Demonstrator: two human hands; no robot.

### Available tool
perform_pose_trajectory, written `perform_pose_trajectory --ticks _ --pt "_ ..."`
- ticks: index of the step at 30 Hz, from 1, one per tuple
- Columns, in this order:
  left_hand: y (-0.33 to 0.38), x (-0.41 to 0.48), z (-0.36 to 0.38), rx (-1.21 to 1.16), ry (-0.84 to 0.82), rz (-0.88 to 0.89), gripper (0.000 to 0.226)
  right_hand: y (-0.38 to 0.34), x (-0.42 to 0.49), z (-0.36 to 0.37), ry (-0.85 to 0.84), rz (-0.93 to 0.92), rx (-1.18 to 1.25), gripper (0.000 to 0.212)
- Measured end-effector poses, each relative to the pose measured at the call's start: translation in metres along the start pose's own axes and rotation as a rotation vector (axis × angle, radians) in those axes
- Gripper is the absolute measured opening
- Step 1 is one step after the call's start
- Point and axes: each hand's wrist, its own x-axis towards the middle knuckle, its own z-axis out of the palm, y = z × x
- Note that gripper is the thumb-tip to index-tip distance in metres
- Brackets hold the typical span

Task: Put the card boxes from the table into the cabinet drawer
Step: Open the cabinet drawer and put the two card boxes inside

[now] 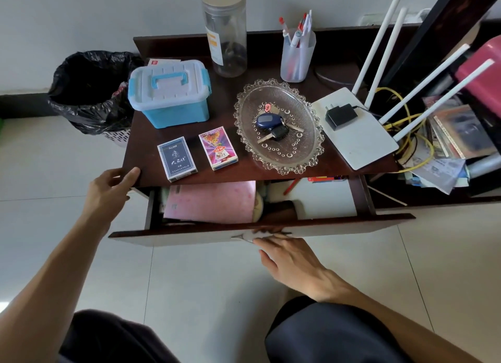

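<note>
Two card boxes lie side by side near the front edge of the dark brown wooden table (244, 170), neither yet lifted. Furthest left, the left hand (108, 192) rests on the table's front left corner, thumb on top and fingers loosely curled at the edge, gripping nothing; it seems placed there to steady the body or the cabinet. Just to its right lies the dark blue card box (177, 158), flat on its back, and beside it, apart by a narrow gap, the pink and purple card box (218, 147), also flat. Below them the dark wooden cabinet drawer (260, 227) stands pulled out, showing a pale pink folder (214, 201) over much of its left part and white papers toward its right, so the boxes would probably have to land on top of these. The right hand (287, 257) reaches to the drawer's front at the middle, fingers extended against the metal handle (246, 236); whether they hook it I cannot tell. Further right on the table sits an oval clear glass dish (311, 156) holding keys, well clear of the boxes.
</note>
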Motion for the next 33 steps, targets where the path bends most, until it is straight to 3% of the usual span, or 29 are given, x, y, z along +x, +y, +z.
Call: perform_pose_trajectory --ticks 5,14,18,20,23,26,28,31,33 --pt "-0.003 -0.005 0.009 0.005 0.038 0.018 0.055 -0.02 -0.038 -0.001 -0.075 -0.062 0.003 0.027" --pt "-0.005 -0.007 0.013 -0.013 0.065 0.039 0.055 -0.05 -0.079 -0.001 -0.053 -0.035 0.003 0.03" --pt "-0.005 -0.009 0.014 -0.041 0.07 0.036 0.053 -0.052 -0.075 -0.012 -0.266 0.042 0.037 0.044" --pt "-0.005 -0.011 0.015 -0.073 0.08 0.022 0.051 -0.046 -0.077 -0.021 -0.459 0.174 0.252 0.048" --pt "-0.004 -0.014 0.016 -0.124 0.093 -0.007 0.05 -0.028 -0.067 -0.051 -0.778 0.436 0.876 0.042" --pt "-0.003 -0.018 0.018 -0.166 0.111 -0.025 0.044 -0.011 -0.049 -0.09 -0.949 0.43 1.163 0.042" --pt "-0.002 -0.02 0.019 -0.182 0.128 -0.031 0.046 -0.01 -0.027 -0.12 -0.836 0.406 1.135 0.038" --pt "0.001 -0.023 0.021 -0.197 0.143 -0.028 0.047 -0.019 0.03 -0.151 -0.441 0.298 0.832 0.023" --pt "0.003 -0.024 0.022 -0.21 0.148 -0.017 0.045 -0.025 0.079 -0.163 -0.262 0.196 0.599 0.03"
